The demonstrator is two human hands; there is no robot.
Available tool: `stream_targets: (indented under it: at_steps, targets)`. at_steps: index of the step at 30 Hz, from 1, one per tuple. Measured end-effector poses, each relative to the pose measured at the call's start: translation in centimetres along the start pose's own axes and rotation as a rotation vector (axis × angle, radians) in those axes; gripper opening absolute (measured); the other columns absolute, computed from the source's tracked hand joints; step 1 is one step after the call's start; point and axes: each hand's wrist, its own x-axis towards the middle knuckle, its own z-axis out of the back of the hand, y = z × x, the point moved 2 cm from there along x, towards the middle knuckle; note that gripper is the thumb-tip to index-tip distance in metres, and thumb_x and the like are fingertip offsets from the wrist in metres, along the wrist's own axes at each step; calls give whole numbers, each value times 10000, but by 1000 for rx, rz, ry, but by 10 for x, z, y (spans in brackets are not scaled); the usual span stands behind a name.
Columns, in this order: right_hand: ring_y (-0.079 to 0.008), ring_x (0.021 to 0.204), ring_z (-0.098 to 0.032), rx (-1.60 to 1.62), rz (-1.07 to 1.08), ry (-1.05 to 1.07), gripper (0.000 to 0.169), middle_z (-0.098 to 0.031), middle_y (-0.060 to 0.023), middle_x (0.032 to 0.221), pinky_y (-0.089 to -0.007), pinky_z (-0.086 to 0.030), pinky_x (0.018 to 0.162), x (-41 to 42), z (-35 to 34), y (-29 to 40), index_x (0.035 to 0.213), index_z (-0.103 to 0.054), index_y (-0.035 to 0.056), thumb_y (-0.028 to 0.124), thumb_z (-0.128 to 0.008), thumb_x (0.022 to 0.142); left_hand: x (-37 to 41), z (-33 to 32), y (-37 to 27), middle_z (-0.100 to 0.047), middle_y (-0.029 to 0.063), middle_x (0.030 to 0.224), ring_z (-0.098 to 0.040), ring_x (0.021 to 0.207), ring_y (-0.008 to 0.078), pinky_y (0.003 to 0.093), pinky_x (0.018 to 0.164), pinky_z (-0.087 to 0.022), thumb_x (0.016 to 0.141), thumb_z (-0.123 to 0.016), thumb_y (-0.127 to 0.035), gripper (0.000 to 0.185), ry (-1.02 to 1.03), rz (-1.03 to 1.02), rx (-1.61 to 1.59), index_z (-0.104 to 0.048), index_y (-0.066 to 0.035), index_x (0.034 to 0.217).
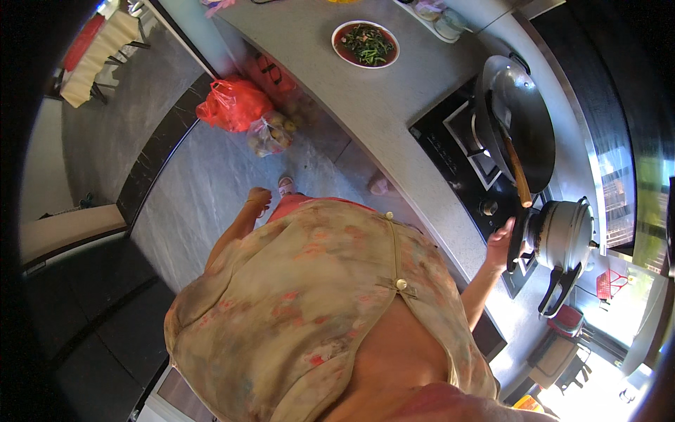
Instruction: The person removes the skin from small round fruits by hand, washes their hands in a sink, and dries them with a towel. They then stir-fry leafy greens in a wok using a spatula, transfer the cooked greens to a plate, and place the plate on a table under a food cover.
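My left hand (259, 197) hangs at my side over the floor, fingers curled, with nothing visible in it and a thin band at the wrist. My right hand (500, 246) is at the front of the black gas hob (448, 158); its fingers pass partly behind a black handle (519, 240), so its grip is hidden. Beyond it, a dark wok (535, 126) stands on the hob, tilted in this view, with a wooden-handled spatula (517, 169) resting inside. A lidded metal pressure cooker (564, 235) with black handles stands beside the wok.
A white-rimmed plate of cooked greens (366, 45) sits on the grey counter (316, 53). Glass jars (448, 24) stand on a tray at the back. On the floor are a red plastic bag (234, 104) and a clear bag of round produce (270, 133). A red basket (611, 285) is far right.
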Motion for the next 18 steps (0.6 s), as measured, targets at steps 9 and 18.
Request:
stream_targets:
  at_steps: [9,18]
  targets:
    - [-208,664,-586,-186,-294,-281,472,-598,-150,940,-301,-488,538,25,-92,-174,1184,-461,23,282,-525,795,-11,65,-89,-592,29,760,-548,635,156,293,502,-436,800,-536,-242,185,-112,-153,-143,-580,-108,920]
    - [-211,664,-610,-588,-428,-370,349,-604,-210,942,-275,-484,518,140,-156,-261,1109,-480,-79,77,-453,798,-104,-19,-322,-616,115,942,-612,816,182,302,685,-523,837,-526,-95,284,365,-515,-129,-530,-16,1110]
